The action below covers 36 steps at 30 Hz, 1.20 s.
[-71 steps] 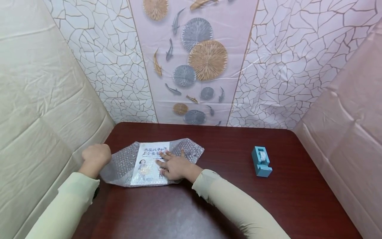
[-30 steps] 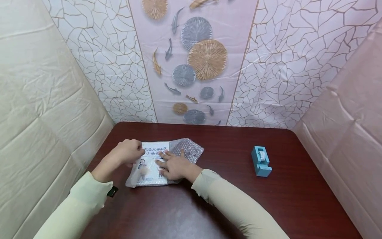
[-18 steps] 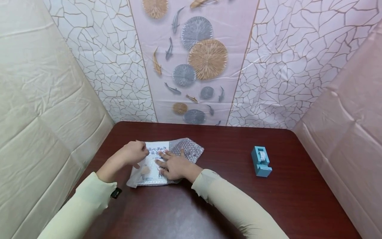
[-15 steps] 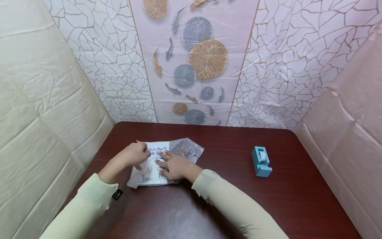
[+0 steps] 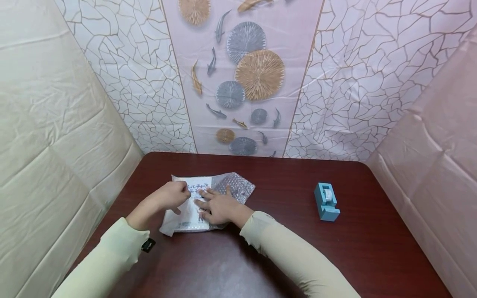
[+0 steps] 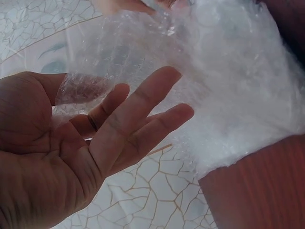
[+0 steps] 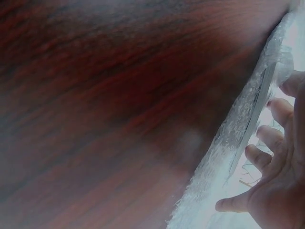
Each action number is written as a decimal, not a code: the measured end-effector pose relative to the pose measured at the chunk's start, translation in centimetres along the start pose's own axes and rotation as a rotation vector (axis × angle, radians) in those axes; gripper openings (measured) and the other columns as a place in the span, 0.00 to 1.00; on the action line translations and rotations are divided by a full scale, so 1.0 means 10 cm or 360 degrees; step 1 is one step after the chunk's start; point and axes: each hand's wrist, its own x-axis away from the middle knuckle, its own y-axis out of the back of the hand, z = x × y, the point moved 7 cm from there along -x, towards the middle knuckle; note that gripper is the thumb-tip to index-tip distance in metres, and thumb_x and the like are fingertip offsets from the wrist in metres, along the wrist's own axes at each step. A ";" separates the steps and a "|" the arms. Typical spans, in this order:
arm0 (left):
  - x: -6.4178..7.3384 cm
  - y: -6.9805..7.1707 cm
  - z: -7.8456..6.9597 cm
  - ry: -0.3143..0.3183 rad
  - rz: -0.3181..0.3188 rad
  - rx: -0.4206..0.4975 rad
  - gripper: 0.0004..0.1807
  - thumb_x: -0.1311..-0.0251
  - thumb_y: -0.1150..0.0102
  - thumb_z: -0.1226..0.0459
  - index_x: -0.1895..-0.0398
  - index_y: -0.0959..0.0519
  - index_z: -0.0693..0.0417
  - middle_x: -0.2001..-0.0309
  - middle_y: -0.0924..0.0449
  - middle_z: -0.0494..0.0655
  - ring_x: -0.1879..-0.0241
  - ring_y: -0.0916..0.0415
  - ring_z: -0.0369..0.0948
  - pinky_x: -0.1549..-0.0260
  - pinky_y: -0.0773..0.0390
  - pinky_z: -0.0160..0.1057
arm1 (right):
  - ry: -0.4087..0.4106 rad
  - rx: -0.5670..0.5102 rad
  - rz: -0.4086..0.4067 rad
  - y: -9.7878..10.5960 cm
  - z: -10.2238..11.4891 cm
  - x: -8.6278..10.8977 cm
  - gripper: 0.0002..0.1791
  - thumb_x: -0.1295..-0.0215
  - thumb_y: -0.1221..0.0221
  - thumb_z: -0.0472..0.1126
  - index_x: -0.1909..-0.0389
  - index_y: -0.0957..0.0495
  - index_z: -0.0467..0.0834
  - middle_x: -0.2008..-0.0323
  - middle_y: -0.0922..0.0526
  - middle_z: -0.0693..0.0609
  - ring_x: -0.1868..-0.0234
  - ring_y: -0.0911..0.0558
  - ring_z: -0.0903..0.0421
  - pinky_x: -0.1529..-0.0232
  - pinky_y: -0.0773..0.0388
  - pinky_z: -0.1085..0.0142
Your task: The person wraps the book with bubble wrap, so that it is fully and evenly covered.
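A thin white book (image 5: 198, 182) with dark printed lettering lies on a sheet of clear bubble wrap (image 5: 238, 187). My left hand (image 5: 169, 196) pinches the sheet's left flap and holds it folded over the book's left part. The left wrist view shows the bubble wrap (image 6: 243, 90) stretching away from thumb and forefinger, the other fingers loosely extended. My right hand (image 5: 221, 207) rests on the book's right side with fingers spread. In the right wrist view, the book's page edge (image 7: 259, 102) shows above the wrap, below the spread fingers.
A blue tape dispenser (image 5: 327, 203) with a roll of tape stands at the right on the dark red-brown table (image 5: 283, 198). A patterned cloth (image 5: 238, 120) hangs behind the table, and pale fabric walls (image 5: 56, 145) close in both sides.
My left hand has brought the bubble wrap's left flap from out at the left over onto the book, and creeps further right. The right hand has stayed in place.
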 end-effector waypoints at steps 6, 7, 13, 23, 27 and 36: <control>-0.04 -0.09 0.02 0.0000 0.0037 0.0007 0.13 0.17 0.53 0.64 0.51 0.22 0.66 0.67 0.25 0.51 0.68 0.11 0.46 0.65 0.09 0.45 | 0.0001 0.0005 -0.0009 0.02 0.01 0.01 0.33 0.13 0.59 0.68 0.12 0.43 0.71 0.09 0.51 0.61 0.09 0.47 0.54 0.21 0.51 0.17; -0.05 -0.11 0.03 0.0007 0.0042 0.0009 0.13 0.17 0.53 0.64 0.51 0.22 0.66 0.67 0.25 0.51 0.68 0.11 0.45 0.65 0.09 0.45 | 0.0000 0.0001 -0.0010 0.02 0.01 0.02 0.33 0.14 0.59 0.68 0.12 0.43 0.71 0.09 0.50 0.61 0.09 0.47 0.54 0.21 0.51 0.17; -0.07 -0.15 0.04 0.0010 0.0046 -0.0001 0.11 0.17 0.52 0.63 0.56 0.24 0.62 0.67 0.25 0.51 0.69 0.12 0.45 0.65 0.10 0.45 | -0.0002 -0.0014 -0.0014 0.04 0.01 0.03 0.34 0.14 0.59 0.69 0.12 0.44 0.72 0.09 0.50 0.62 0.09 0.46 0.54 0.22 0.51 0.17; -0.12 -0.21 0.05 -0.0001 0.0032 -0.0106 0.10 0.17 0.50 0.62 0.56 0.22 0.59 0.63 0.20 0.52 0.71 0.10 0.44 0.68 0.12 0.42 | 0.0005 -0.0014 -0.0007 0.04 0.01 0.03 0.34 0.13 0.60 0.69 0.12 0.47 0.72 0.09 0.51 0.61 0.09 0.47 0.53 0.22 0.52 0.16; -0.11 -0.23 0.04 -0.0009 0.0052 -0.0149 0.10 0.17 0.49 0.62 0.53 0.21 0.60 0.59 0.17 0.52 0.70 0.10 0.44 0.68 0.12 0.42 | 0.0009 -0.0020 -0.0014 0.04 0.01 0.03 0.33 0.13 0.60 0.68 0.12 0.47 0.72 0.09 0.51 0.61 0.09 0.46 0.53 0.22 0.51 0.17; -0.26 -0.31 0.10 -0.0101 0.0160 -0.0255 0.13 0.17 0.48 0.58 0.54 0.19 0.58 0.63 0.16 0.50 0.71 0.12 0.41 0.67 0.14 0.43 | 0.0007 -0.0035 -0.0023 0.04 0.00 0.01 0.33 0.14 0.58 0.68 0.13 0.41 0.70 0.09 0.49 0.61 0.09 0.46 0.54 0.22 0.51 0.17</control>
